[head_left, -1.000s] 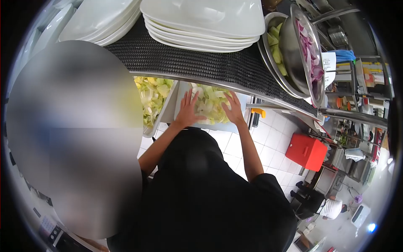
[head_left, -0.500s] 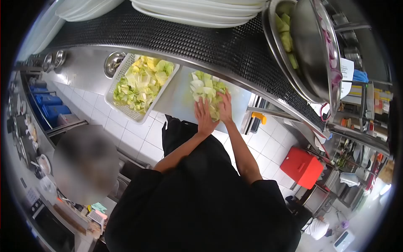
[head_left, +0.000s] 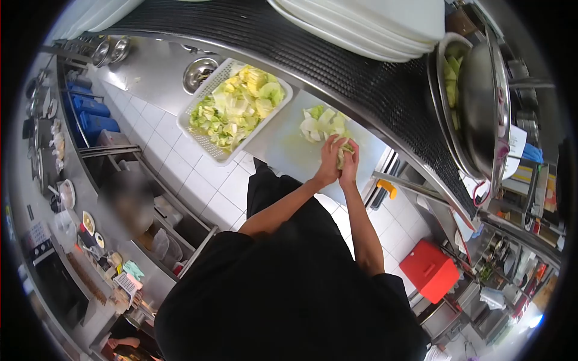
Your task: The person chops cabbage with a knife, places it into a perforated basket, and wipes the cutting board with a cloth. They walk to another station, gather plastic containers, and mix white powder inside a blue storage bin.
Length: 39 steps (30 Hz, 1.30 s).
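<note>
Left hand (head_left: 327,165) and right hand (head_left: 350,166) clasped leaves (head_left: 344,154), right of the basket (head_left: 206,142).
Left hand was nearer it.

Leaf bundle (head_left: 344,154) mostly hidden between left hand (head_left: 328,163) and right hand (head_left: 350,161); can't see either palm. Cutting board (head_left: 288,137): far edge lost behind shelf (head_left: 253,27) rim. White plate stack (head_left: 367,27) on shelf cut by top of frame. Steel bowl (head_left: 481,105) at shelf's right end hides nearly all its contents. Small bowl (head_left: 196,71) near counter's far edge: contents too small to tell. Blurred patch (head_left: 126,201) lower left. Print on paper (head_left: 516,143) unreadable.
</note>
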### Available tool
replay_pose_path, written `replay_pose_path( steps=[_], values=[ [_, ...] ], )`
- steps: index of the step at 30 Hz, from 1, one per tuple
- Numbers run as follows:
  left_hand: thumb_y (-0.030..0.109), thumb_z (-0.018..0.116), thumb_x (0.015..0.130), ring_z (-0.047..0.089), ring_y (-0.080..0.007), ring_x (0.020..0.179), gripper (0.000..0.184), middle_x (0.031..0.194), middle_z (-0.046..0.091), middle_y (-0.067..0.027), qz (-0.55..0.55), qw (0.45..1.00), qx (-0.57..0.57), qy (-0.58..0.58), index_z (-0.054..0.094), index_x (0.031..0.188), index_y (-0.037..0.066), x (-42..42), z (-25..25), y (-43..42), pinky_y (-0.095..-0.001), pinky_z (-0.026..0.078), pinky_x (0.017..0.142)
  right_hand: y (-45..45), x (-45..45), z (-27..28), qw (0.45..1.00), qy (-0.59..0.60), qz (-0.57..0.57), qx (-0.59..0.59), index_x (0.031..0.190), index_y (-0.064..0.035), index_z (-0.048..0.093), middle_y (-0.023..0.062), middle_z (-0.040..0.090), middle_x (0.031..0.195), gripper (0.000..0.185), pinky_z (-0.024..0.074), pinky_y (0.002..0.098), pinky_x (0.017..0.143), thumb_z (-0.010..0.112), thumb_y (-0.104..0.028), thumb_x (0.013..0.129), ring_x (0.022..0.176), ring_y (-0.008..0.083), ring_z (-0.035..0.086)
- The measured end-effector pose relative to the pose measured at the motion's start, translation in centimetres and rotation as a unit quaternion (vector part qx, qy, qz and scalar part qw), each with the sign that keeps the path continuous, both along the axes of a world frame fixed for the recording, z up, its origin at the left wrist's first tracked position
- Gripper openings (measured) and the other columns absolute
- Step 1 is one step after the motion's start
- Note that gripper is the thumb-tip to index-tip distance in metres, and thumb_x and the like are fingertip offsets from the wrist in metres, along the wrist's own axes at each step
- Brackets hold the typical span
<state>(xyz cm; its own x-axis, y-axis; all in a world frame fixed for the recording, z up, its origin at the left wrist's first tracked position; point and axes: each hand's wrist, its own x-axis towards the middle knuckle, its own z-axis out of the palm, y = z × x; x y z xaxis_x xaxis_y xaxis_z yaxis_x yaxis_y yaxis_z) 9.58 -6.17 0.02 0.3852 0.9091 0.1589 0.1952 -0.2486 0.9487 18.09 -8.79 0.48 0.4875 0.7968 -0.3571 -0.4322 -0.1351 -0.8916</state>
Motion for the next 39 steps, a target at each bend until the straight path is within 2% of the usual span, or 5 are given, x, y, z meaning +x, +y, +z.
replay_pose_path(
  steps=[14,20,27,31,39],
  values=[
    [0.012,0.071,0.078,0.028,-0.046,0.135,0.075,0.142,0.033,-0.0278,0.298,0.941,0.152,0.043,0.034,0.143,0.003,-15.0,8.8,13.8,-0.051,0.023,0.113,18.6,-14.3,8.4,0.891,-0.229,0.329,0.21,0.136,-0.007,0.045,0.0143,0.051,0.132,0.047,0.0383,0.0358,0.104,0.055,-0.016,0.091,0.124,0.0253,0.049],
    [0.029,0.076,0.074,0.022,-0.0483,0.14,0.098,0.153,0.021,-0.0298,0.163,0.929,0.1,0.316,0.022,0.152,0.005,-23.9,2.5,19.3,-0.0543,0.019,0.115,22.2,-12.3,8.8,0.78,-0.46,0.416,0.082,0.136,-0.0065,0.049,0.0194,0.055,0.135,0.046,0.039,0.0376,0.107,0.059,-0.022,0.094,0.126,0.0334,0.051],
    [0.013,0.061,0.083,0.028,-0.044,0.139,0.079,0.153,0.025,-0.0264,0.268,0.925,0.186,0.196,0.023,0.151,0.001,-23.0,9.4,14.3,-0.0521,0.021,0.115,12.6,1.9,3.9,0.787,-0.555,0.268,-0.006,0.136,-0.0057,0.051,0.0225,0.049,0.141,0.048,0.0324,0.0406,0.113,0.058,-0.027,0.094,0.133,0.0379,0.044],
    [0.008,0.059,0.083,0.035,-0.0446,0.133,0.065,0.147,0.035,-0.0233,0.114,0.946,0.219,0.211,0.036,0.143,0.0,-19.3,6.8,10.9,-0.0506,0.031,0.111,11.4,4.8,-0.1,0.766,-0.6,0.227,-0.039,0.138,-0.0033,0.049,0.0271,0.04,0.148,0.054,0.0255,0.0427,0.116,0.056,-0.034,0.094,0.137,0.043,0.036],
    [0.002,0.052,0.083,0.049,-0.0416,0.12,0.064,0.129,0.051,-0.0265,-0.03,0.963,0.162,0.211,0.032,0.142,-0.005,-12.0,0.8,7.0,-0.0471,0.04,0.105,11.5,-0.7,1.1,0.655,-0.617,0.429,0.076,0.137,-0.0162,0.052,0.0129,0.042,0.148,0.06,0.0203,0.0563,0.115,0.065,-0.044,0.086,0.142,0.0413,0.026]
  ],
)
